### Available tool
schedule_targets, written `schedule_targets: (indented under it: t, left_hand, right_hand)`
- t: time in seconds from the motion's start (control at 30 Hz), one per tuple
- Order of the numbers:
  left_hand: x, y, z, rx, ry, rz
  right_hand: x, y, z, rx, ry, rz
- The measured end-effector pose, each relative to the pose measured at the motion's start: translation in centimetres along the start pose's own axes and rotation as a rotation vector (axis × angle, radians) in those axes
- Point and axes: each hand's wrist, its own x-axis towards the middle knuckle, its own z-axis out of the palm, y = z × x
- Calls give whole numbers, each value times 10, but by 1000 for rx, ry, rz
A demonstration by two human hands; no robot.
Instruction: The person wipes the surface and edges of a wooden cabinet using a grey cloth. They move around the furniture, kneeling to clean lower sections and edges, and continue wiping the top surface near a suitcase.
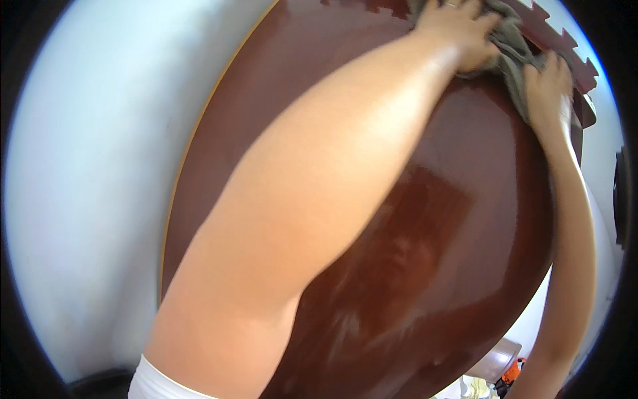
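Grey-green cloth [512, 50] is found bunched at the upper edge of a glossy dark-brown wooden panel [492, 199], just below a strip of brown interlocking foam matting [565, 46]. The left hand [458, 30] is laid flat on the cloth, fingers together and pressed down. The right hand [548, 86] is placed just beside it, fingers curled into the cloth's lower fold. Both forearms are extended upward across the panel. A pale wall [100, 166] is seen to the left.
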Motion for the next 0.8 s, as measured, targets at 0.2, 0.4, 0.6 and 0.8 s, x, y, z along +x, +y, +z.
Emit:
schedule_targets:
  t: [0.2, 0.4, 0.6, 0.8]
  left_hand:
    - [-28, -143, -84, 217, -59, -353]
    - [-118, -279, -156, 451, -392, -423]
    - [-219, -395, -223, 618, -377, -65]
    - [-343, -345, -272, 258, -181, -368]
  right_hand:
    - [66, -175, -13, 0, -61, 36]
    - [92, -334, -103, 568, -465, -33]
    - [81, -416, -161, 659, -415, -178]
    - [53, -481, -216, 595, -329, -317]
